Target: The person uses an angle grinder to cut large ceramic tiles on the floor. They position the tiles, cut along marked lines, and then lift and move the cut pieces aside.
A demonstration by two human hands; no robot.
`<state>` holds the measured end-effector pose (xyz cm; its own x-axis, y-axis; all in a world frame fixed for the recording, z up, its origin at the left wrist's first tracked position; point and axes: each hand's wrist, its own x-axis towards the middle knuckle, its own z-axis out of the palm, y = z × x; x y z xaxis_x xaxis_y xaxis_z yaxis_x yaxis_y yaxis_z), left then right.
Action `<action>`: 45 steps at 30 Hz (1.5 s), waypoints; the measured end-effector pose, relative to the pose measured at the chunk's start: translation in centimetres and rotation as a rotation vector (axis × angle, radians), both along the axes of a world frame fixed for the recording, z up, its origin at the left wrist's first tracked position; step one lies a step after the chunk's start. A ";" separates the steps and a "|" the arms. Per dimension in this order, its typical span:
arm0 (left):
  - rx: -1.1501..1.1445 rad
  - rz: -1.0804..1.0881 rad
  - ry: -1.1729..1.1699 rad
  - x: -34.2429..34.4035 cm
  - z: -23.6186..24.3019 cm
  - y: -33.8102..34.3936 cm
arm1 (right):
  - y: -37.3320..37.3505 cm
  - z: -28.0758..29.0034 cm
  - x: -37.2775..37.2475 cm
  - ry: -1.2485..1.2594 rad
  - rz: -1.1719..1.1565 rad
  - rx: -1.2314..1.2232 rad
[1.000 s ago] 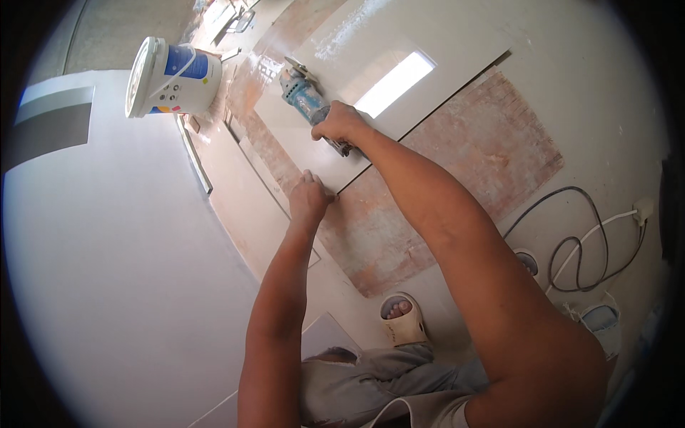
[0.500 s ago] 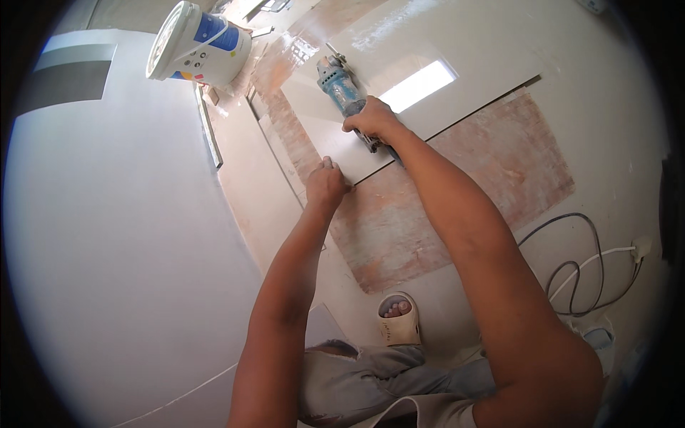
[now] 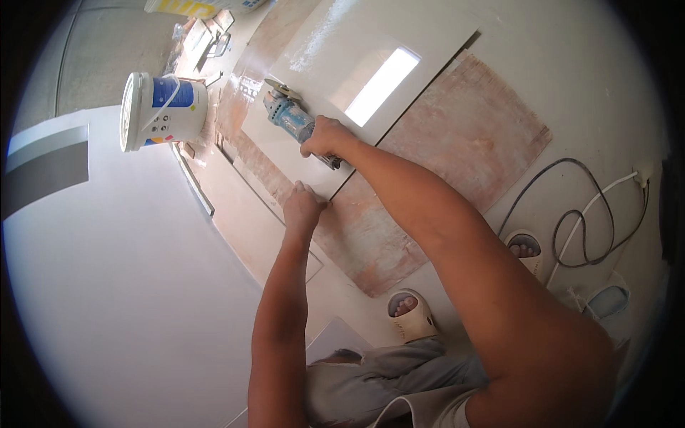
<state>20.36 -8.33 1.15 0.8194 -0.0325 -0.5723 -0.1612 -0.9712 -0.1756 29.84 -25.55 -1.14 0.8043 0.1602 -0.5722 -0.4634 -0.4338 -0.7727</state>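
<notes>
Currently | right hand [image 3: 328, 138] gripping grinder [image 3: 287, 118] | left hand [image 3: 303, 208] (grip unclear) at tile [image 3: 339, 82] corner | reddish board [image 3: 464, 135] bare alongside its edge

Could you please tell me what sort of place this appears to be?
Probably a room under construction or renovation: the right hand grips an angle grinder over a large glossy tile, and there are a lidded white bucket and a mottled reddish patch of floor.

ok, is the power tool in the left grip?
No, the right grip holds the blue grinder, while the left grip is at the near corner of the pale tile.
</notes>
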 end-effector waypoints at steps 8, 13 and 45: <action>0.012 -0.019 0.019 0.2 0.1 0.2 | -0.4 0.3 -0.5 0.012 -0.009 0.050; -0.010 -0.017 -0.030 0.0 0.0 0.4 | -0.6 0.3 -1.0 -0.002 -0.026 0.075; -0.056 -0.055 -0.051 0.0 -0.2 0.6 | -1.4 0.1 -3.2 -0.006 0.013 0.002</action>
